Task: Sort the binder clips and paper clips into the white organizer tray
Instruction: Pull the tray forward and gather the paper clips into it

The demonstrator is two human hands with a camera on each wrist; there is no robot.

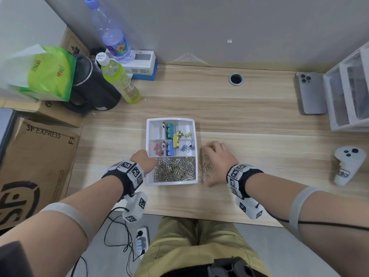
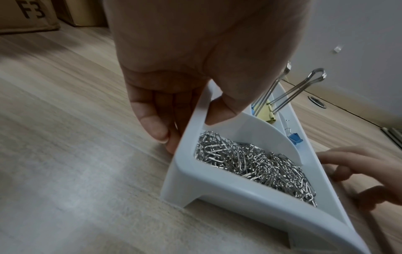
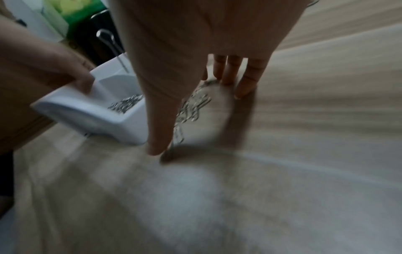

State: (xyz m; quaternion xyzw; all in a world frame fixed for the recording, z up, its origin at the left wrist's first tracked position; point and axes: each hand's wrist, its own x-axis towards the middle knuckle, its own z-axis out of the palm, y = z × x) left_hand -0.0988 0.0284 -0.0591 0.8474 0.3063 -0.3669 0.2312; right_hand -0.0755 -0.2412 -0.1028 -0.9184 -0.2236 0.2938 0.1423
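The white organizer tray [image 1: 190, 121] [image 2: 217, 189] [image 3: 87, 111] sits mid-table. Its front compartment is full of silver paper clips [image 1: 174, 169] [image 2: 250, 163]. The rear compartments hold binder clips: teal [image 1: 169, 129], yellow [image 1: 176, 139] [image 2: 268, 116], blue [image 1: 169, 147], small pink [image 1: 158, 147] and small blue [image 1: 184, 148] [image 2: 294, 138]. My left hand [image 1: 148, 159] [image 2: 189, 127] pinches the tray's left wall, thumb inside and fingers outside. My right hand [image 1: 211, 162] [image 3: 193, 116] rests on the table right of the tray, fingers and thumb spread around a small heap of loose paper clips [image 1: 205, 167] [image 3: 195, 101].
A phone [image 1: 311, 92] and a white drawer unit [image 1: 349, 86] stand at the back right, with a white controller [image 1: 347, 164] on the right. Bottles [image 1: 119, 80], a black kettle [image 1: 91, 86], a green bag [image 1: 50, 72] and cardboard boxes [image 1: 38, 156] crowd the left.
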